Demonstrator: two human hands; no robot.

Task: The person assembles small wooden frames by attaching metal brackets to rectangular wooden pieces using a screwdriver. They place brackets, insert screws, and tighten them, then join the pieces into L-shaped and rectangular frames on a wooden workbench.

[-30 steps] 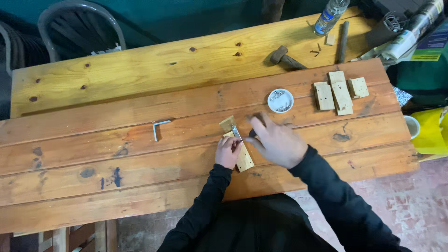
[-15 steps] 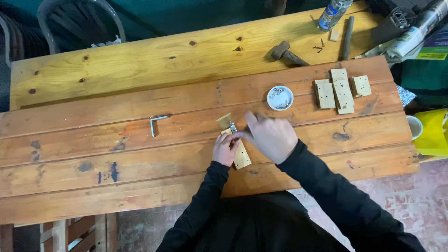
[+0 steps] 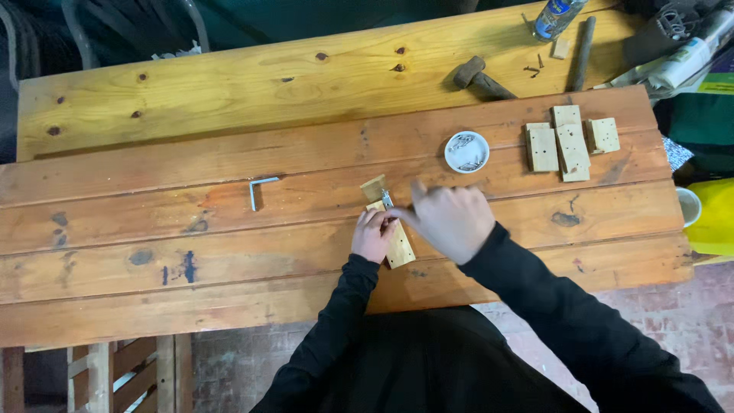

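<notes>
My left hand (image 3: 372,235) presses down on a light wooden strip (image 3: 399,247) lying on the reddish plank table (image 3: 229,252). A small metal piece (image 3: 387,199) sits at the strip's far end, beside a short wooden block (image 3: 373,186). My right hand (image 3: 451,220) is at that metal piece, fingers curled with the thumb and a finger reaching to it; the hand is blurred, so whether it pinches something small cannot be made out.
A white dish of screws (image 3: 467,151) stands beyond my right hand. Several drilled wooden pieces (image 3: 569,138) lie at the right. A bent metal key (image 3: 258,190) lies to the left. A hammer (image 3: 482,79), a rod (image 3: 581,42) and a bottle (image 3: 554,17) are at the back.
My right hand has shifted slightly right and toward me, turning over the metal piece. The left hand stays on the strip.
</notes>
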